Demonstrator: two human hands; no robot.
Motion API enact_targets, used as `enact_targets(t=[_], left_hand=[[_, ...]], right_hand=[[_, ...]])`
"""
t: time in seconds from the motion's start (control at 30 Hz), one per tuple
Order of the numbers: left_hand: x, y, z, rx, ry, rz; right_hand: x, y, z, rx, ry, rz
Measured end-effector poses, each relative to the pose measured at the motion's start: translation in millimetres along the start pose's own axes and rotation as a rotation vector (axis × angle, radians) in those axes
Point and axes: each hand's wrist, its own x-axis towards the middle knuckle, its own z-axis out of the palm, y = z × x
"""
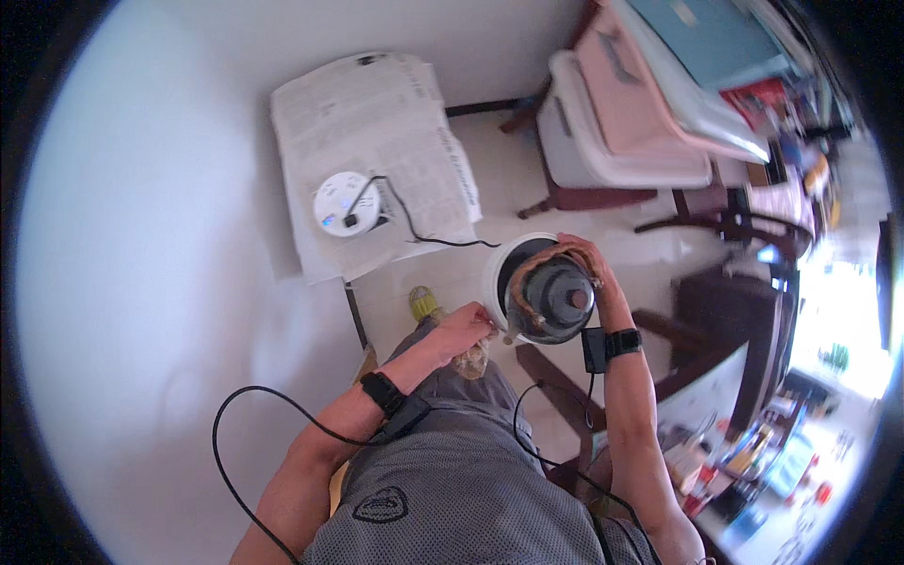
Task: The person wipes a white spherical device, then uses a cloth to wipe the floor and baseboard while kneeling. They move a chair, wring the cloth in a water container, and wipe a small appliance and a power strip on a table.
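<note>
In front of me is a round white vessel (496,279) with a dark interior. A dark grey lidded pot (554,311) sits tilted in it, with a brown rope-wrapped handle (526,272) arched over its top and a short spout at its lower left. My right hand (593,265) grips the vessel's far right side, partly hidden by the handle. My left hand (466,328) has curled fingers at the vessel's lower left edge; whether they grip it is unclear. Below them is a crumpled tan, cloth-like thing (472,361).
A white disc-shaped power socket (346,203) rests on a newspaper-covered surface (374,120); its black cord (406,212) runs to the vessel. Stacked pink and white storage bins (586,134) stand upper right. Wooden chairs (713,318) and a cluttered table (763,459) lie right. A wall (141,282) borders the left.
</note>
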Motion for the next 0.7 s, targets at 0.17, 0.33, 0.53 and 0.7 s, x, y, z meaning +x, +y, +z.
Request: enact_targets(t=[0.17,0.33,0.53,0.7], left_hand=[[5.3,-18.8,22.6,0.098,-0.197,0.003],[-16.8,-6.1,66.4,0.299,-0.259,-0.031],[-17.0,-35.0,108.5,0.307,-0.318,-0.125],[-35.0,-49.5,126.7,0.283,-0.313,-0.089]], right_hand=[[-74.3,62.3,-43.3,-0.217,0.074,0.033],[-149.0,61.7,-50.1,-0.093,0.229,0.082],[-230.1,25.0,-55.1,-0.231,0.364,0.225],[-270.7,11.9,-40.3,-0.480,0.476,-0.116]])
